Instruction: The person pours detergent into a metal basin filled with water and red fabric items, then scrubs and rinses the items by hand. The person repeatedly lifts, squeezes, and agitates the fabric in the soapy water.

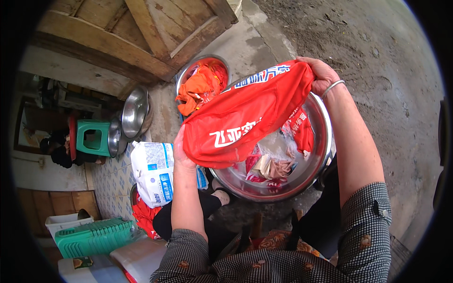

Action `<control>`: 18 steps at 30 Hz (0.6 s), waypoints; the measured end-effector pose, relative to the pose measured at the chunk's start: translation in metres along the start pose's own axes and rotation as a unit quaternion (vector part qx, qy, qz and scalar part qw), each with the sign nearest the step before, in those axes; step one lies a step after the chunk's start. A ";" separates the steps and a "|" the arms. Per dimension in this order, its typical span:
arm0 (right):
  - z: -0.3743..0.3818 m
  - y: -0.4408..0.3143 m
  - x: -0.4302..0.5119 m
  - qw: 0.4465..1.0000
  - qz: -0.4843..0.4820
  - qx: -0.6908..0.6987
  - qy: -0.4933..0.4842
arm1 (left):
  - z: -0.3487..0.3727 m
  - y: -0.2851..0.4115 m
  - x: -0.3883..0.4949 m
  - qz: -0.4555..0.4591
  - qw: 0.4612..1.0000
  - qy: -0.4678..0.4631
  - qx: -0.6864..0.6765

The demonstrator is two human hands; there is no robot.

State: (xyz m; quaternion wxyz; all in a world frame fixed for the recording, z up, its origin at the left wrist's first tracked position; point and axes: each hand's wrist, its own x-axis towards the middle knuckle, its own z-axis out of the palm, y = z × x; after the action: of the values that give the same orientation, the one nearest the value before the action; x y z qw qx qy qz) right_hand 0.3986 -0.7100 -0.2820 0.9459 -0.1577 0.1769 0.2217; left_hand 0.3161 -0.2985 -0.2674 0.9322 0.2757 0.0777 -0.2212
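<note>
A red cloth (226, 127) bearing white and blue writing is stretched between my two hands. My left hand (183, 150) grips its lower left end, and my right hand (320, 76) grips the upper right end. Below the cloth stands a large metal basin (324, 123), partly covered by it. Cloudy, sudsy water (274, 146) fills part of the basin. In it lie a red printed cloth (301, 131), a beige-brown cloth (277, 169) and some pink pieces.
Behind, a smaller metal basin (226, 65) holds orange and red cloths (203, 85). A white plastic bag with blue print (152, 169) stands left, above red cloth (145, 215). Farther left are metal bowls (135, 111), a green stool (92, 137) and a wooden door (141, 42).
</note>
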 end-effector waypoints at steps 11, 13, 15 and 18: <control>0.009 0.013 -0.004 0.999 -0.018 -0.046 0.004 | -0.005 0.004 -0.003 0.043 0.999 -0.004 0.019; 0.012 0.020 -0.005 0.995 -0.054 -0.083 0.017 | -0.006 0.006 0.002 0.068 0.997 0.038 0.014; 0.015 0.029 -0.005 0.983 -0.079 -0.160 0.045 | -0.006 0.010 0.008 0.093 0.994 0.056 0.018; 0.011 0.050 0.000 0.950 -0.101 -0.292 0.031 | -0.006 0.015 0.025 0.142 0.986 0.075 0.049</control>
State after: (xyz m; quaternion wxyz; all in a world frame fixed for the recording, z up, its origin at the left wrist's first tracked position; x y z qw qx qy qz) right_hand 0.3778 -0.6638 -0.2833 0.8698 -0.4512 0.1170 0.1620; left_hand 0.3452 -0.2933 -0.2724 0.9311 0.3451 0.0965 -0.0687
